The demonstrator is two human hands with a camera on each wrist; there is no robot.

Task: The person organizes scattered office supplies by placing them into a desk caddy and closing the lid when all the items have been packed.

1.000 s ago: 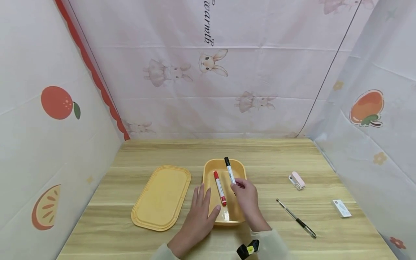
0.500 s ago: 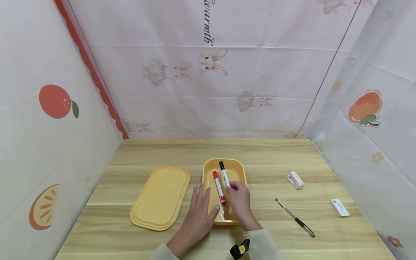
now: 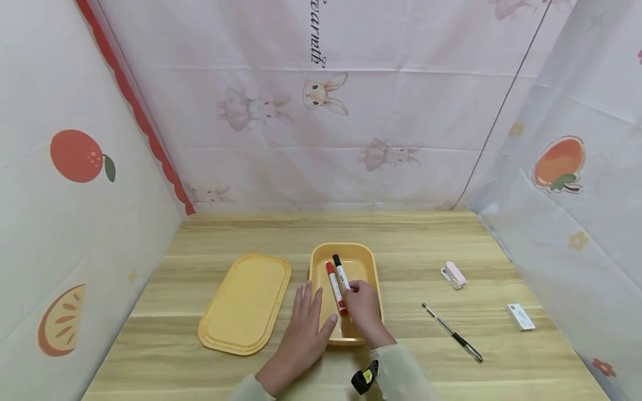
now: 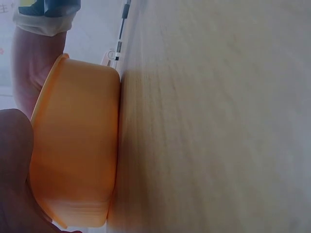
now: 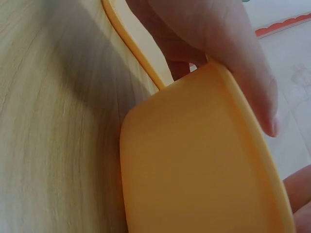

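A yellow plastic box [image 3: 371,262] stands upright at the middle of the table. Inside it lies a red-capped marker [image 3: 336,289], slanting. Just right of that one is a black-capped marker [image 3: 341,273], whose near end my right hand [image 3: 363,306] pinches down inside the box. My left hand [image 3: 303,337] rests at the box's near left corner, fingers straight along the outer wall and thumb over the rim. In the right wrist view the left thumb [image 5: 260,92] reaches over the rim, with the other fingers outside.
The matching yellow lid [image 3: 246,303] lies flat left of the box. On the right are a black-gripped pen [image 3: 451,332], a pink-and-white gadget [image 3: 453,275] and a small white box [image 3: 521,317]. Printed cloth walls [image 3: 251,172] bound the table at the back and sides.
My right hand has moved left and lowered the black-capped marker into the box, alongside the red one. The left hand keeps its place at the box; the head view shifts slightly.
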